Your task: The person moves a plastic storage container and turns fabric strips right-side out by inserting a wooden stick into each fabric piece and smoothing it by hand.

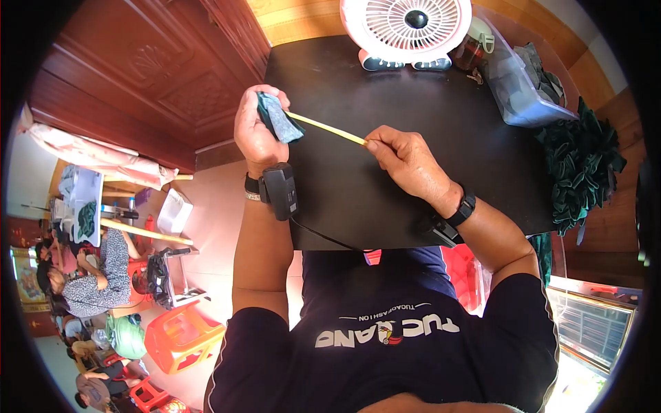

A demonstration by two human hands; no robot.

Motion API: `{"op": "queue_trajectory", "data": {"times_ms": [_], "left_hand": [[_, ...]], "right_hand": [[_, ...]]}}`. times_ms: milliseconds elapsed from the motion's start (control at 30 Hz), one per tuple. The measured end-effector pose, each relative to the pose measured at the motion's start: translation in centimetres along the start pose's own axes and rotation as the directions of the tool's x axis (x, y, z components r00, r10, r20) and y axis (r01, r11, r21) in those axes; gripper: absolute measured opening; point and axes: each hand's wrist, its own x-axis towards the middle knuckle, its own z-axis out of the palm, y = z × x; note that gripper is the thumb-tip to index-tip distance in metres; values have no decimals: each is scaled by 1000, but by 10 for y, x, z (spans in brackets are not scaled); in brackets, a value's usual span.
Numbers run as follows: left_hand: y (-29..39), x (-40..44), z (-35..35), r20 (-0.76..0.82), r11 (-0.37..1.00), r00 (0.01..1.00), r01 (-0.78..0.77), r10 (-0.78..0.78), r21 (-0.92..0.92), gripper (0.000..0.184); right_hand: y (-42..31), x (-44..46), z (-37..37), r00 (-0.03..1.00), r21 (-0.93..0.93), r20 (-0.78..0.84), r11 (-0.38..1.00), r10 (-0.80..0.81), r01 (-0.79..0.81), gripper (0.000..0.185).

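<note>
1. The black table point(413, 186) fills the middle of the view, directly in front of the person, with both forearms reaching over or alongside it.
2. An orange stool point(180, 337) stands on the floor to the left, well apart from the table; beyond it, several people sit in the background.
3. A clear plastic bin point(521, 89) sits at the table's far right corner, with grey cloth point(542, 74) inside.
4. A heap of dark green fabric point(582, 165) lies along the right edge, near the bin and well apart from both hands.
5. A pink and white fan point(416, 24) stands at the far edge, beyond the 2 hands and to the left of the bin.
6. The left hand point(258, 131) is turned palm up at the table's left edge, its fingers curled around the green cloth. A black device point(279, 191) is at its wrist.
7. The right hand point(411, 162) is over the table, its thumb and index finger pinching the near end of the yellow stick. A black watch point(466, 208) circles its wrist.
8. The yellow stick point(327, 129) spans the gap between the 2 hands, slanting from the right fingertips up to the cloth.
9. The green cloth point(279, 118) rests in the left palm, a paler blue-grey face showing; it touches the stick's far end and is apart from the right hand.
</note>
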Motion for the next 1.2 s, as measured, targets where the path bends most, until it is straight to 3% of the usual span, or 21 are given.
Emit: {"op": "queue_trajectory", "data": {"times_ms": [133, 167, 267, 367, 500, 600, 700, 800, 1000, 1100, 1200], "left_hand": [[4, 0, -7, 194, 981, 969, 175, -156, -86, 34], [2, 0, -6, 134, 983, 979, 164, -152, -82, 36], [3, -2, -4, 216, 977, 959, 204, -185, -68, 35], [1, 1, -10, 219, 957, 955, 239, -200, -166, 34], [5, 5, -15, 135, 968, 977, 189, -168, -164, 34], [3, 4, -14, 191, 970, 969, 187, -156, -156, 34], [7, 3, -13, 190, 984, 970, 167, -152, -64, 34], [4, 0, -1, 104, 998, 994, 36, -40, 41, 34], [5, -1, 2, 140, 991, 990, -21, 2, 132, 33], [6, -1, -2, 238, 984, 969, 23, -66, 179, 34], [9, -3, -1, 252, 986, 956, 132, -153, 101, 34]], "right_hand": [[0, 0, 2, 1000, 27, 4, 1000, -16, 15, 15], [-1, 0, 1, 1000, 27, 3, 1000, -15, 15, 15], [0, -1, 4, 1000, 35, -6, 999, -16, 17, 14], [-2, -2, 0, 1000, 4, -21, 1000, -7, 8, 14], [-6, -1, -5, 998, -5, -59, 1000, -8, 8, 14], [-12, -4, -4, 1000, -14, -20, 1000, -23, 23, 14], [-12, -4, -4, 998, -36, -34, 998, -55, 54, 13], [-11, -3, -5, 999, -68, -18, 997, -35, 33, 12], [-14, -3, -5, 999, -57, -32, 997, -45, 43, 12], [-10, -3, -4, 998, -70, -34, 996, -52, 50, 13], [-7, -3, -1, 998, -43, -42, 998, -49, 47, 13]]}}
